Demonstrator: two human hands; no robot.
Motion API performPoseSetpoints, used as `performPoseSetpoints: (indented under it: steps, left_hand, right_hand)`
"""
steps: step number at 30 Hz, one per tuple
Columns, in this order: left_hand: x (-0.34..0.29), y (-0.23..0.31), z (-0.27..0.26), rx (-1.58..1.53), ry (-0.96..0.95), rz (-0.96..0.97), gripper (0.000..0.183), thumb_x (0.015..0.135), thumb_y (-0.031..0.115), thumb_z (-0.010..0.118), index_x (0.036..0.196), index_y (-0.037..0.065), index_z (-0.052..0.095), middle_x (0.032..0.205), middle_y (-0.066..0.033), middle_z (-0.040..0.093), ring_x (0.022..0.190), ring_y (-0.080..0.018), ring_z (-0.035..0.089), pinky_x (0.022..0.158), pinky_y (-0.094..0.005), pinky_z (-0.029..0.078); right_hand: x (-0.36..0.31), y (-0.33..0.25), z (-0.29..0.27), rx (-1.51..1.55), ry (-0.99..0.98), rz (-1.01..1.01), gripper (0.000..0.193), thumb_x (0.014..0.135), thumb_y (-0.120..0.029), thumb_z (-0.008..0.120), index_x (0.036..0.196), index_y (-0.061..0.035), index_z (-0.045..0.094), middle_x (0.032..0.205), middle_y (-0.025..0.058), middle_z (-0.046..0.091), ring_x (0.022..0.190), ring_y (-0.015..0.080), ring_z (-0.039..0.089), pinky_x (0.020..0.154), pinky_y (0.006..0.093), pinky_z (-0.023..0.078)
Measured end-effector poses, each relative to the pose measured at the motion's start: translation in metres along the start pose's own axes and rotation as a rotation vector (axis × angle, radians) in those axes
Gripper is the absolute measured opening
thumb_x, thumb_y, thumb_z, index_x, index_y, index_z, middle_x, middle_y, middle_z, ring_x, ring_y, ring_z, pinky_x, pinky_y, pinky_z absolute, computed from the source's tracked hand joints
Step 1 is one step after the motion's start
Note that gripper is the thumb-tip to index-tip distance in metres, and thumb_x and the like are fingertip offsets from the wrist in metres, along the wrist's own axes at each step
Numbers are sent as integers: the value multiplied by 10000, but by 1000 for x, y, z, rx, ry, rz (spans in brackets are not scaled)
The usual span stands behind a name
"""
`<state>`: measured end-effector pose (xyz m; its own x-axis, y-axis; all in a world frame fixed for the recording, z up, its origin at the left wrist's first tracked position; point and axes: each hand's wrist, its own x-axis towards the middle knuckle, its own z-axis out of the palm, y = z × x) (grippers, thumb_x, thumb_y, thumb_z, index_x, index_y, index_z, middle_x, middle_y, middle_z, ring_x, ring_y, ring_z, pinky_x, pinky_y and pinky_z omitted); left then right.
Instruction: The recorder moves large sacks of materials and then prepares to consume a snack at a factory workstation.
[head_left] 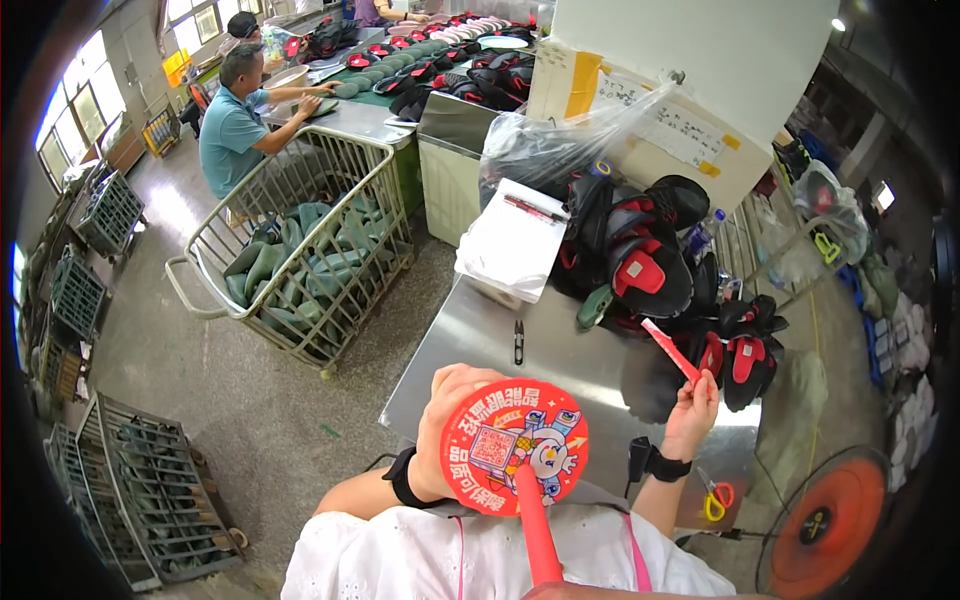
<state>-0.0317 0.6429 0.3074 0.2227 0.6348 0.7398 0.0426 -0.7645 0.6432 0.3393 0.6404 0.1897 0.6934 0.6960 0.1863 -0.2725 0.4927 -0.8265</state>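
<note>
My left hand [437, 425] is wrapped round a drink cup whose round red printed lid film [495, 452] faces up. A thick red straw [538, 530] sticks through the lid and slants toward me. The cup's body is hidden below the lid. My right hand [690, 415] is raised over the right side of the metal table [450, 345], pinching a narrow red and white paper strip [668, 348], which looks like a straw wrapper. Black thread snips [519, 342] lie on the table beyond the cup. A heap of black and red shoes [640, 265] sits past my right hand.
Stacked white papers [515, 240] with pens lie at the table's far left. Yellow-handled scissors [717, 502] and a red fan [825, 525] are at lower right. A cart [290, 260] of green shoe lasts stands left. A co-worker [235, 120] in blue handles lasts beyond it.
</note>
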Motion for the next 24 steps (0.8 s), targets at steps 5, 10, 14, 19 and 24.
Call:
performPoseSetpoints:
  steps: [5, 10, 14, 19, 24]
  left_hand:
    - [0, 3, 0, -9, 28, 4, 997, 492, 369, 913, 1284, 56, 393, 1091, -161, 605, 931, -288, 592, 873, -425, 368]
    - [6, 9, -4, 28, -22, 18, 1006, 485, 376, 917, 1283, 56, 394, 1083, -161, 605, 926, -286, 591, 867, -423, 370]
    - [6, 13, -5, 31, -15, 29, 1006, 486, 375, 917, 1281, 51, 393, 1081, -160, 605, 921, -284, 588, 869, -421, 367]
    - [4, 12, -2, 13, -11, 6, 994, 486, 370, 915, 1272, 41, 402, 1074, -158, 608, 926, -279, 583, 875, -412, 362]
    - [4, 14, -5, 30, -30, 15, 986, 478, 374, 916, 1261, 38, 420, 1080, -157, 607, 923, -274, 581, 879, -407, 359]
  right_hand:
    - [-4, 1, 7, 19, 37, 13, 215, 924, -77, 593, 1102, 42, 571, 870, 53, 609, 691, 101, 567, 598, 221, 469]
    - [-6, 1, 6, 16, 47, 13, 223, 925, -90, 598, 1106, 37, 577, 874, 46, 612, 686, 96, 563, 592, 214, 461]
    - [-8, -1, 7, 12, 48, 19, 239, 931, -104, 594, 1121, 38, 577, 868, 44, 614, 682, 91, 559, 589, 212, 455]
    - [-11, -2, 6, 5, 56, 18, 240, 935, -111, 590, 1123, 38, 580, 867, 46, 621, 687, 88, 563, 590, 209, 455]
    - [-12, 1, 3, 4, 21, 37, 233, 938, -114, 586, 1115, 38, 581, 869, 52, 626, 691, 89, 568, 593, 208, 457]
